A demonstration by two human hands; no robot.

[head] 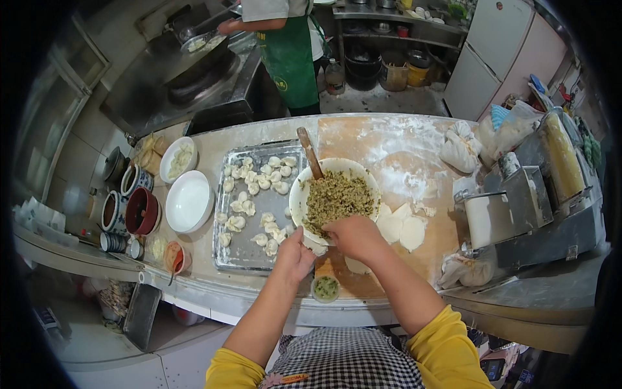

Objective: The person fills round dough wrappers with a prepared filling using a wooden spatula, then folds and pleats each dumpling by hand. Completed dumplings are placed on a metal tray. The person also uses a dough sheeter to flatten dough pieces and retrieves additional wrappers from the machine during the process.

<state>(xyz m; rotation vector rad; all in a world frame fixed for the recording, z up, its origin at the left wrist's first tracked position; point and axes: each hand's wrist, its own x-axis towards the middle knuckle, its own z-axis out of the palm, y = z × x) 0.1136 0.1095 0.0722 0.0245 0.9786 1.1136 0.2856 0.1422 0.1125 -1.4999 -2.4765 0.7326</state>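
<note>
My right hand [355, 237] reaches over the near rim of a white bowl [297, 192] filled with chopped filling [340, 197]; whether its fingers grip anything is hidden. Below the rim, my left hand [295, 257] holds a dough wrapper [316, 246], partly covered by the hands. A wooden-handled utensil [311, 153] leans in the bowl. To the left, a metal tray [252, 209] carries several folded dumplings [236, 223]. Flat dough wrappers [413, 233] lie on the floured board right of the bowl, and another [357, 265] is beneath my right wrist.
A small cup of chopped greens [325, 288] stands at the near edge. White bowls [189, 202], jars [114, 211] and a red pot [142, 211] are left. A dough-rolling machine [529, 204] sits right. Across the counter, a person in a green apron [289, 63] works at a wok [204, 73].
</note>
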